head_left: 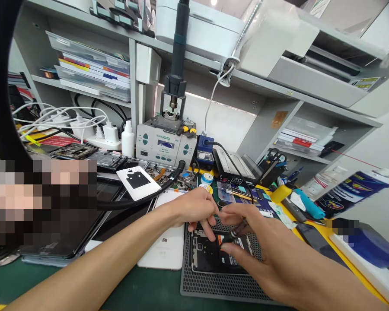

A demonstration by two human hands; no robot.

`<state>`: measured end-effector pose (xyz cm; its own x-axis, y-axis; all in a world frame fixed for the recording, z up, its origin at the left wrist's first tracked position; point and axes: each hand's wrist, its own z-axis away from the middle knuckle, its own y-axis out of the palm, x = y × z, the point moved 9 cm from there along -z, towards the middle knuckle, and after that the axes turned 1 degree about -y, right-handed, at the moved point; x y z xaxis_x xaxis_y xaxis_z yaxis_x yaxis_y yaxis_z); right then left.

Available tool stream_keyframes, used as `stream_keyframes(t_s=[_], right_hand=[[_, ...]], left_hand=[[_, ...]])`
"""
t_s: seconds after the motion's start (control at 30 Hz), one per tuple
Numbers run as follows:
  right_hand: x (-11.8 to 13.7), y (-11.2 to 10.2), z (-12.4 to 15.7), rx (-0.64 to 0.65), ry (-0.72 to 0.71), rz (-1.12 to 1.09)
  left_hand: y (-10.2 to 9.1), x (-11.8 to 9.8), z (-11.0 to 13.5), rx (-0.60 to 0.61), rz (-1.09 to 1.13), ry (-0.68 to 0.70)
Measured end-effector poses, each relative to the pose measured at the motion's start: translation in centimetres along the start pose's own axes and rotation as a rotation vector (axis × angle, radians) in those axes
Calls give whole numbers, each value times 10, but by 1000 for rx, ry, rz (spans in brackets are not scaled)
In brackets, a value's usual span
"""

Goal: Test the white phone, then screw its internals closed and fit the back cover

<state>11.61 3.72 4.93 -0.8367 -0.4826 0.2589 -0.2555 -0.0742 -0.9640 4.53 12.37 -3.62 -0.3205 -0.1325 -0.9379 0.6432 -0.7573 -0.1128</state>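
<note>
An opened phone with its back cover off lies on a grey perforated mat near the desk's front edge. My left hand rests over the phone's upper left corner, fingers curled and pinching down on its top edge. My right hand is closed round a slim dark tool, a screwdriver by its look, whose tip points down at the phone's upper part. A black cable runs back from behind my right hand.
A white phone back lies left of the mat, dark tablets beyond it. A soldering station with an upright hot-air handle stands behind. Tools, a blue can and a yellow pad crowd the right. Shelves rise overhead.
</note>
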Motion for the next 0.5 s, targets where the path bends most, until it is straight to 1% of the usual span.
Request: stream_keyframes(t_s=[0.1,0.17,0.27,0.4,0.5], right_hand=[[-6,8,-1,38,25,-65],[-11,10,-1,16,59,-87],[-13,7,2,-13,78,-102],[-6,5,6,68,57,-85],[-2,-3,5,21,58,-14]], left_hand=[[1,1,-1,6,-3,0],[1,1,-1,3,-10,-3],[1,0,-1,-3,-18,-2],[2,-1,0,2,-26,-4],[2,-1,1,0,-27,-4]])
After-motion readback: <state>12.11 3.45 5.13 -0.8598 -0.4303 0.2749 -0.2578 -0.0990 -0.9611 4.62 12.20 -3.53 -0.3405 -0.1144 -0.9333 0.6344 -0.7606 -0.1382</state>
